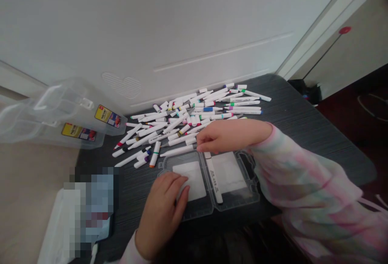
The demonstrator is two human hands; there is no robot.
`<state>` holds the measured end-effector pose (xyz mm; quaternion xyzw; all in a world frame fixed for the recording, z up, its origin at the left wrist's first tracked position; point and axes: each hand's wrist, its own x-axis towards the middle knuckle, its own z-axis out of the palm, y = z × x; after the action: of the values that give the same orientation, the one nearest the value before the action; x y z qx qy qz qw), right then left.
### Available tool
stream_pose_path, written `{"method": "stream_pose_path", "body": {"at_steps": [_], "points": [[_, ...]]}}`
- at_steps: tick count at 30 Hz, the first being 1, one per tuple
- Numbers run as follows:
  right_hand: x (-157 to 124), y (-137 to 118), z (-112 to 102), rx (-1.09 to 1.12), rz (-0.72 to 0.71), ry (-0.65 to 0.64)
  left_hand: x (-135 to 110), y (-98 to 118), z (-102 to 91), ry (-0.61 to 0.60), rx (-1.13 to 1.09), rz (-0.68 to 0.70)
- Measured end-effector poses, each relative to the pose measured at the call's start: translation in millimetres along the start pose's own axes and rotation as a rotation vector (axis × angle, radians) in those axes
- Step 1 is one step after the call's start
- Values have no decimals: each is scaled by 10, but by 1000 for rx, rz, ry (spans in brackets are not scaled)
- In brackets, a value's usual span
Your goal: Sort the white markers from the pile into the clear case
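Note:
An open clear plastic case point(230, 205) lies near the front of the table, with a white sheet in each half. One white marker point(215, 181) lies in it along the right of the hinge. My left hand point(165, 205) rests over the left half, its thumb apart from the fingers and nothing seen in it. At the near edge of a pile of white markers point(163, 128) with coloured ends, my right hand point(215, 135) has its fingers curled closed. A marker point(178, 151) ends at these fingertips, which hide whether they grip it.
Two clear plastic boxes point(106, 128) with yellow and blue labels stand at the left. A phone-like object point(100, 207), partly blurred out, and a white cable point(94, 252) lie at the front left. The white panel point(197, 33) rises behind the dark table point(303, 134).

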<state>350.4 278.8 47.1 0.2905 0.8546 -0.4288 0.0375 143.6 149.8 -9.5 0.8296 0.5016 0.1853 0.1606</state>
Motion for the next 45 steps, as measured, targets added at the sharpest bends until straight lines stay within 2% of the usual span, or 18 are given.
{"method": "stream_pose_path", "body": {"at_steps": [2, 4, 7, 12, 15, 19, 27, 34, 45], "points": [[40, -16, 25, 42, -36, 17, -141, -78, 40, 146, 116, -38], [107, -49, 86, 98, -59, 25, -260, -144, 84, 226, 155, -124], [243, -102, 242, 184, -63, 5, -366, -191, 156, 263, 139, -184], [446, -109, 537, 380, -13, 20, -363, -184, 214, 315, 58, -140], [523, -79, 663, 392, 2, 68, -343, -188, 195, 307, 3, -167], [579, -57, 752, 226, -11, 146, -346, -217, 175, 295, -36, -143], [597, -56, 796, 233, 10, 145, -340, -254, 203, 268, -74, -150], [611, -50, 821, 340, -8, 137, -345, -274, 197, 253, -122, -189], [628, -54, 844, 342, 10, 162, -330, -271, 193, 238, -72, -143]]}}
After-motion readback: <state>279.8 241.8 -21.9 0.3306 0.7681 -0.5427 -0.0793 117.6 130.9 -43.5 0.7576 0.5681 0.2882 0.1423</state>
